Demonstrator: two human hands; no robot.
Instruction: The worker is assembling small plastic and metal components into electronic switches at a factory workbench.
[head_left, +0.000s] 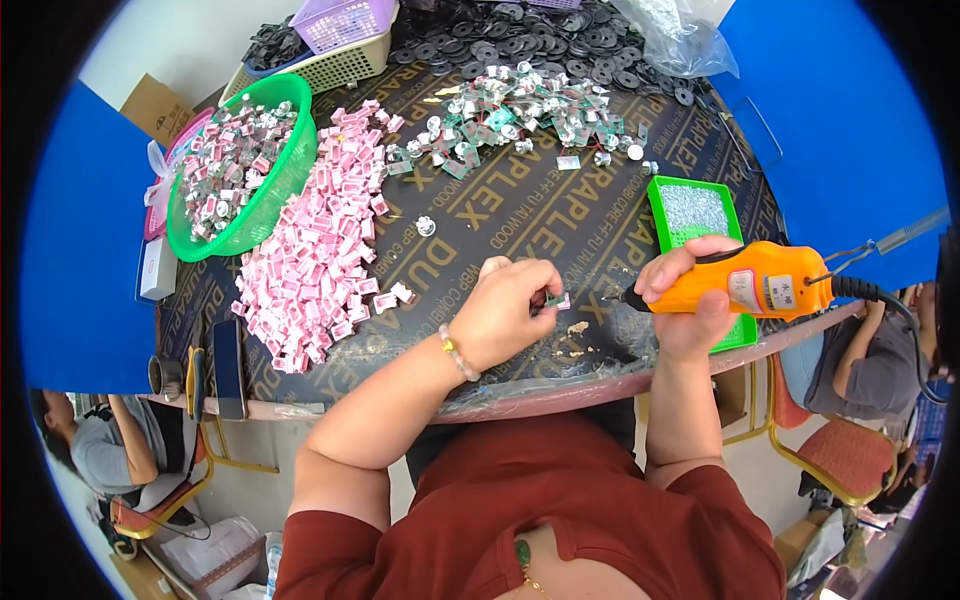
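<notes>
My left hand (507, 308) pinches a small pink plastic housing (563, 301) between thumb and fingertips, partly hidden by the fingers. Facing it from the right, my right hand (690, 300) is wrapped round an orange electric screwdriver (735, 280). Its dark tip points left toward the housing, with a small gap between them. The screwdriver hangs on a metal spring (915, 228) and trails a black cable (858, 288). Behind my right hand lies a bright green tray (740, 334) with many tiny silvery screws (693, 210). A single small white-and-clear part (426, 226) lies beyond my left hand.
Loose pink housings (320, 240) are heaped left of my left forearm. A green basket (298, 150) of assembled pieces stands behind them. Small green circuit boards with wires (530, 115) lie farther back, before black discs (520, 38). A phone (230, 370) rests at the left edge.
</notes>
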